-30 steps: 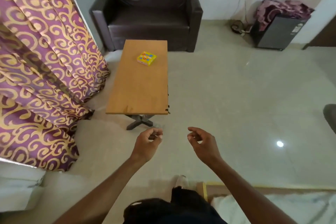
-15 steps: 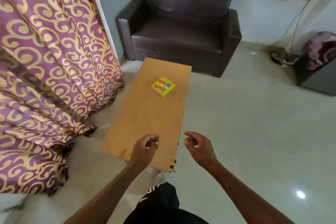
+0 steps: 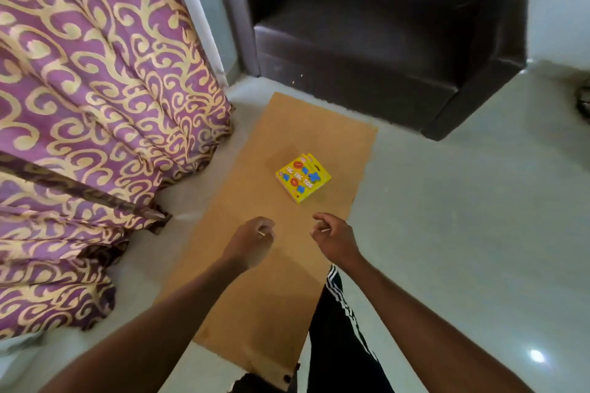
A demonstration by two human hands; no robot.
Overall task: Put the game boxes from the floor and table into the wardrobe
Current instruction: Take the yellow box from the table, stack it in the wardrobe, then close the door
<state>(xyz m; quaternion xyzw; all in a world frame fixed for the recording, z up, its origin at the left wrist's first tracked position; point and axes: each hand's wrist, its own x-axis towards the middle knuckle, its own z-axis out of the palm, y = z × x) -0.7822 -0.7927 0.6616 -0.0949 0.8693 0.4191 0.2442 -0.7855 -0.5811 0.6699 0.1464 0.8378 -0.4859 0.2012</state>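
Wooden table (image 3: pixel 252 281), yellow game box (image 3: pixel 303 178) lying flat on it, dark sofa (image 3: pixel 383 41) beyond, purple-gold curtain (image 3: pixel 79 105), pale tiled floor (image 3: pixel 463 217), left hand (image 3: pixel 249 241) and right hand (image 3: pixel 335 241) over the table, each grip loosely curled, holding nothing.

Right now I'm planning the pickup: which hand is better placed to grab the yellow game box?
Probably the right hand: it hangs empty, fingers loosely curled, almost directly below the yellow game box on the table. The left hand, also empty, sits further to the side.
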